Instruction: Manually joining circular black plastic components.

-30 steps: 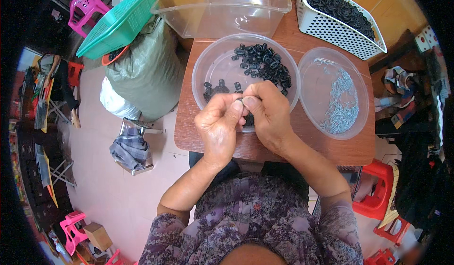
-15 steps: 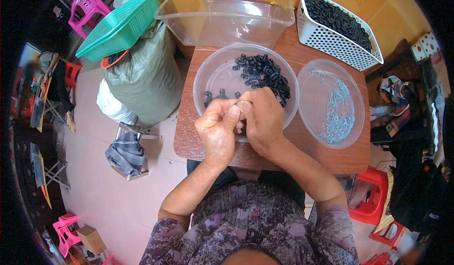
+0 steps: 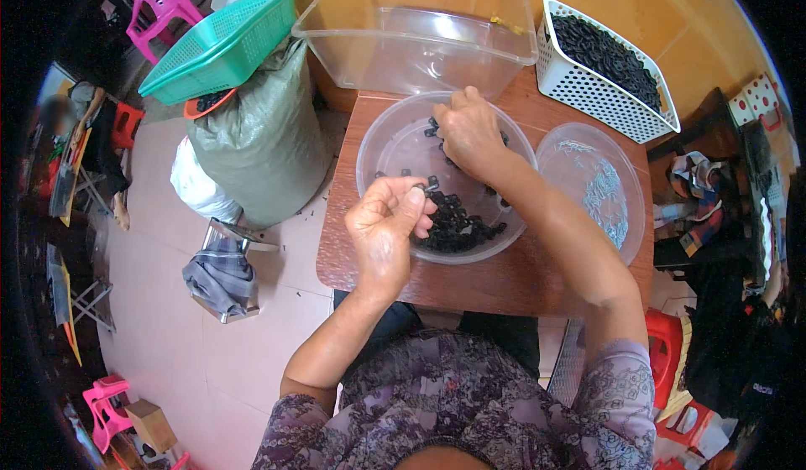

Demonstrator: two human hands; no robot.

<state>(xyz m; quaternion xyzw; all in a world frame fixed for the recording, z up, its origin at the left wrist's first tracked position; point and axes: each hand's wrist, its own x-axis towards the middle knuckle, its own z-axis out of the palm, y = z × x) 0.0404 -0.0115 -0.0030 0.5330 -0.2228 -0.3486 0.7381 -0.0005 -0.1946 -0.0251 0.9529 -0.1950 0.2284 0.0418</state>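
1. Left grip (image 3: 382, 222): you're pinching a small black part (image 3: 432, 184) at the fingertips, over the clear bowl (image 3: 386, 147).
2. Right grip (image 3: 472, 138): curled over the bowl's far pieces (image 3: 432, 129) — can't tell if it's holding any.
3. Part looks light, stiff, maybe slick — pinch opposite edges.

We pinch a small black piece (image 3: 432, 184) in our left hand (image 3: 384, 222) over the clear tub (image 3: 378, 144), our right hand (image 3: 473, 132) toward its far rim, while silvery pins (image 3: 604, 191) lie in a dish (image 3: 620, 148) by the right edge of the table (image 3: 337, 248).
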